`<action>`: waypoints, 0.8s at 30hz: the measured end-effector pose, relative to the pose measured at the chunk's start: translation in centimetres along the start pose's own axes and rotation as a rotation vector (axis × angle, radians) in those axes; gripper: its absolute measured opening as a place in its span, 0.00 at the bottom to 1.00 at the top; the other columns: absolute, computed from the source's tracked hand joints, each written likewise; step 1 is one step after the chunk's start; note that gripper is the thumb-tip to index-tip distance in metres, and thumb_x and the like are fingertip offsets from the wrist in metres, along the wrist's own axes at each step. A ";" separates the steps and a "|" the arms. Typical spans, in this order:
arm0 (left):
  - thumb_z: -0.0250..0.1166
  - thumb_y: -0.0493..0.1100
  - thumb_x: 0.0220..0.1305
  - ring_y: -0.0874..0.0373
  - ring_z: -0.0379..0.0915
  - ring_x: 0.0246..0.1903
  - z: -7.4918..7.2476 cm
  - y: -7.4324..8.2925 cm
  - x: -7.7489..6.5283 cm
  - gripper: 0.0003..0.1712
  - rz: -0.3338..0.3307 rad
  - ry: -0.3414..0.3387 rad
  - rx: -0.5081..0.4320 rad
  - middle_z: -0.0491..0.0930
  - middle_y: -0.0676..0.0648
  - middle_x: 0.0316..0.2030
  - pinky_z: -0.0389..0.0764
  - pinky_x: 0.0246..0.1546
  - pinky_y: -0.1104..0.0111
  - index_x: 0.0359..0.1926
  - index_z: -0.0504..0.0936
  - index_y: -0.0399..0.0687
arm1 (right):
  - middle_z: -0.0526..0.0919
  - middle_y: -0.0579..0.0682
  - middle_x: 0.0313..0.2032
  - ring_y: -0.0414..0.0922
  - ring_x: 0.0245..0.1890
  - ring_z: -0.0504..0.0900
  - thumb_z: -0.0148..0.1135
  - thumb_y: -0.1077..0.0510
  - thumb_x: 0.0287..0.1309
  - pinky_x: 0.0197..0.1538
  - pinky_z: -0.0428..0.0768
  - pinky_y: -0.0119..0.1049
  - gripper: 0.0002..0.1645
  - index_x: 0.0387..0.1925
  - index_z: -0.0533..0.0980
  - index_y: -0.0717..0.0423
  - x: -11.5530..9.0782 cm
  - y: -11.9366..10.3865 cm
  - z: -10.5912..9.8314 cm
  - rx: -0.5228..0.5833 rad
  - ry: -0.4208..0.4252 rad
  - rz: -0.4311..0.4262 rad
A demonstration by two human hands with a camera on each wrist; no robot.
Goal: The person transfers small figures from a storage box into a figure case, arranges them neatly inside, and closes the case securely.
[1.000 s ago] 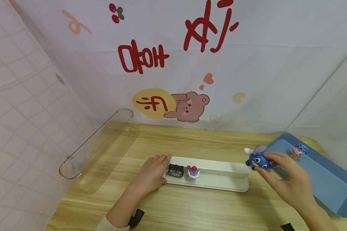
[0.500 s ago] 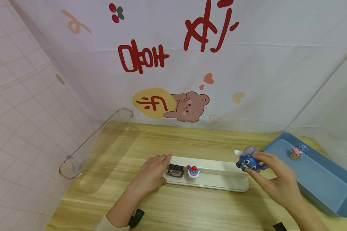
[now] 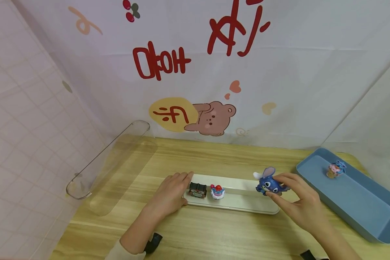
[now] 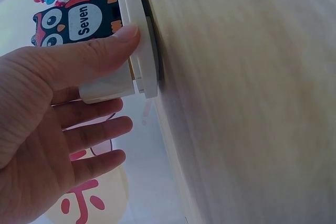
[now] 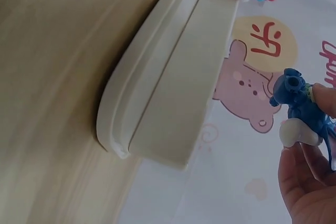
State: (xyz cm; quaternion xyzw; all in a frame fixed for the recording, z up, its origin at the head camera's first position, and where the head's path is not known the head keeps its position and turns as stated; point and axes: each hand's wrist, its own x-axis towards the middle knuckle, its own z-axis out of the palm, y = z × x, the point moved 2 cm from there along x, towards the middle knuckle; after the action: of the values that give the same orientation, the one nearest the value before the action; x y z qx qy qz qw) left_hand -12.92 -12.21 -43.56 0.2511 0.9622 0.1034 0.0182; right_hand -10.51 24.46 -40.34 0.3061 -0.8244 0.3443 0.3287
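In the head view a cream stepped display base (image 3: 247, 205) lies on the table. My left hand (image 3: 169, 193) grips its left end; the left wrist view shows the thumb (image 4: 113, 48) on the front edge and a finger behind. Beside that thumb sits a dark owl figurine (image 4: 81, 20) marked "Seven". A white and blue ice-cream figurine (image 3: 217, 192) with a red top sits right of the owl. My right hand (image 3: 300, 202) pinches a blue big-eared Stitch figurine (image 3: 269, 185) between thumb and fingers, above the base's right end. The right wrist view shows the figurine (image 5: 302, 106) from underneath.
A blue tray (image 3: 372, 202) stands at the right, holding a pink and blue ice-cream figurine (image 3: 336, 169). At the left, a clear plastic cover (image 3: 120, 173) lies on the wooden table (image 3: 214, 238). A printed white cloth (image 3: 295, 72) hangs behind.
My right hand has carried the Stitch figurine left, from beside the blue tray to over the base's right end. The left hand and the figurines on the base keep their places.
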 end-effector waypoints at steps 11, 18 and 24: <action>0.86 0.44 0.49 0.45 0.74 0.62 -0.2 0.0 0.0 0.56 -0.004 -0.002 -0.009 0.77 0.40 0.65 0.76 0.64 0.49 0.76 0.68 0.38 | 0.85 0.55 0.43 0.38 0.43 0.82 0.66 0.35 0.68 0.50 0.76 0.18 0.32 0.45 0.85 0.63 -0.2 -0.2 1.6 0.043 -0.045 -0.050; 0.86 0.43 0.49 0.45 0.74 0.63 -0.2 0.1 -0.1 0.55 0.004 0.000 -0.022 0.77 0.40 0.65 0.75 0.65 0.49 0.76 0.68 0.37 | 0.85 0.52 0.44 0.40 0.40 0.83 0.66 0.36 0.68 0.46 0.79 0.19 0.29 0.46 0.85 0.59 -0.4 -0.3 2.5 0.074 -0.082 -0.055; 0.86 0.42 0.50 0.44 0.73 0.63 -0.2 0.2 -0.2 0.55 -0.006 0.002 -0.027 0.77 0.41 0.65 0.74 0.66 0.48 0.76 0.68 0.37 | 0.84 0.48 0.47 0.40 0.44 0.83 0.64 0.36 0.69 0.50 0.78 0.19 0.27 0.50 0.85 0.55 -0.6 -0.7 3.0 0.069 -0.182 -0.017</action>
State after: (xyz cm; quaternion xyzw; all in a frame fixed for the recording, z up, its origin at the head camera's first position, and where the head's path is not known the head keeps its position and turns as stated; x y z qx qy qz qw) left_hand -12.70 -12.14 -43.32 0.2479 0.9615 0.1168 0.0208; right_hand -10.67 21.89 -42.16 0.3545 -0.8358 0.3405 0.2445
